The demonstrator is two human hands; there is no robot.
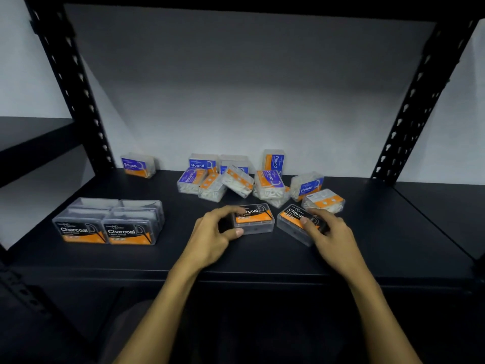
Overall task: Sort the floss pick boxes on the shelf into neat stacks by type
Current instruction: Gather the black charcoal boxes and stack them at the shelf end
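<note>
On the dark shelf [236, 256], my left hand [212, 237] grips a clear Charcoal box [256, 219] by its left end, thumb in front and fingers over the top. My right hand [328, 232] grips a second Charcoal box [294, 224], tilted, just to the right. At the front left stand neat rows of Charcoal boxes [107, 223]. Behind my hands lies a jumbled heap of blue-labelled Smooth and Round boxes [252, 179]. A lone Smooth box [137, 165] leans against the back wall at the left.
Black perforated uprights rise at the left [70, 82] and right [420, 101] of the bay. A white wall closes the back. Another shelf board [446, 206] adjoins on the right, and a lower-lit shelf [31, 135] sits at the far left.
</note>
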